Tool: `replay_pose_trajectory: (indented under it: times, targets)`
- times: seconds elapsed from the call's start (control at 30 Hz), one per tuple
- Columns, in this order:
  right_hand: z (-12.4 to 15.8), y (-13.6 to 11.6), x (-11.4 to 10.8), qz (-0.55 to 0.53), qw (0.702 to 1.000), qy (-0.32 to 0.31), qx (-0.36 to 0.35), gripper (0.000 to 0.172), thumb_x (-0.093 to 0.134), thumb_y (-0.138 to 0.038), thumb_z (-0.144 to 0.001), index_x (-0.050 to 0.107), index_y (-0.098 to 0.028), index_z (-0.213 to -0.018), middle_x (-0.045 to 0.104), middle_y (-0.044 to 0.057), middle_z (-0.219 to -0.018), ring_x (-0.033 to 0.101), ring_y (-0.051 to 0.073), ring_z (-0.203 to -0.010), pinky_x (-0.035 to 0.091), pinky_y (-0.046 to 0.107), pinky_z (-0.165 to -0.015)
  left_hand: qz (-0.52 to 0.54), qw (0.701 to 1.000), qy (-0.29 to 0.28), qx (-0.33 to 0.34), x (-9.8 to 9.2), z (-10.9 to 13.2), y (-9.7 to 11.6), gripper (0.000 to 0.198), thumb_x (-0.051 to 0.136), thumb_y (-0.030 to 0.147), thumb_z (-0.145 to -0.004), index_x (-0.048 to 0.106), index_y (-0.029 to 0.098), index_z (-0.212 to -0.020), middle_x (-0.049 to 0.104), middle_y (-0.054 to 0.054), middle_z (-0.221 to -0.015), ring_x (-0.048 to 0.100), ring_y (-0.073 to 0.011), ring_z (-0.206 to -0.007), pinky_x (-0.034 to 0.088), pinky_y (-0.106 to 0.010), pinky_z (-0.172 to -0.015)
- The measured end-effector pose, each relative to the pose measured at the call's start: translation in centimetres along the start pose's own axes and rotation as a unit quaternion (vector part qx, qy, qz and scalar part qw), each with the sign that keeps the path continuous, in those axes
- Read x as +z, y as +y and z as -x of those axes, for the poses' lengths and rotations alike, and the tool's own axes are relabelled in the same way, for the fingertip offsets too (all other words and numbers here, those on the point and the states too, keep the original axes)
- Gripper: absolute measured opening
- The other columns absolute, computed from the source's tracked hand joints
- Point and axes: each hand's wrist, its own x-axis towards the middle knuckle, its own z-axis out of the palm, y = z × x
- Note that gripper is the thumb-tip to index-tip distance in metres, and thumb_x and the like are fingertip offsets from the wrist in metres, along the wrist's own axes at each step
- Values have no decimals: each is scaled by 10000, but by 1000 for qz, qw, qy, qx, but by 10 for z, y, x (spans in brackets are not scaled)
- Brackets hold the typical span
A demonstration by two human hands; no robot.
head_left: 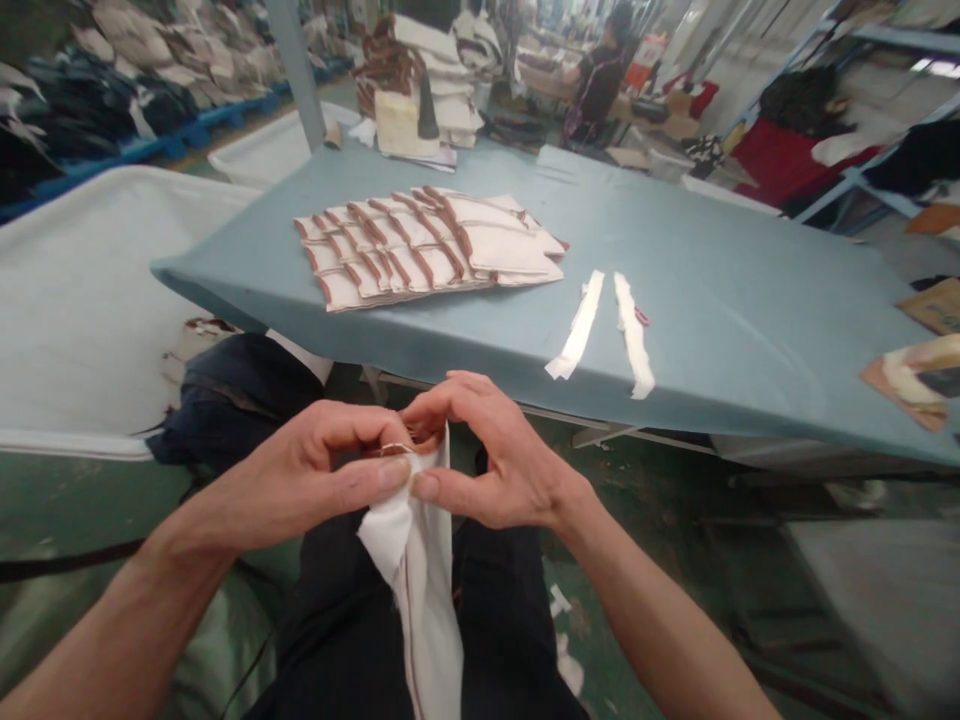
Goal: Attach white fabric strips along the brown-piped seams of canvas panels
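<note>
My left hand point(322, 475) and my right hand point(487, 455) meet over my lap, both pinching the top edge of a white fabric piece point(424, 590) that hangs down between my knees. The thumbs touch tip to tip at its brown-trimmed edge. On the blue-grey table point(712, 300) ahead lies a fanned stack of white fabric pieces with brown trim point(427, 245). Two narrow white strips point(607, 325) lie near the table's front edge, reaching over it.
A white-covered table point(82, 300) stands at the left. Piles of fabric point(420, 80) sit at the far end of the table. Another person point(600, 75) works in the background. Cardboard pieces point(919, 370) lie at the right edge. Scraps litter the green floor.
</note>
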Motion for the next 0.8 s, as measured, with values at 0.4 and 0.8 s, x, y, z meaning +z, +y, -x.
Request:
replay_pose_trajectory:
  times: [0.4,0.8]
  targets:
    - [-1,-13,-11,33,997,-50,50,79,626,-244,-995,697,-211,-985,793,-4,-904,686,109,-751,513,219,-759,-15,998,43,-43,7,1,-2,310,650,402,-872,585,186,-660,430,64,-606,352,-87,-553,286,-193,-482]
    - [-14,-25,-15,184,977,-107,17,194,520,-177,-957,664,-204,-830,702,-7,-718,574,118,-630,329,260,-599,-49,997,60,-28,17,6,0,270,614,323,-871,555,193,-642,433,58,-626,377,-95,-578,305,-197,-503]
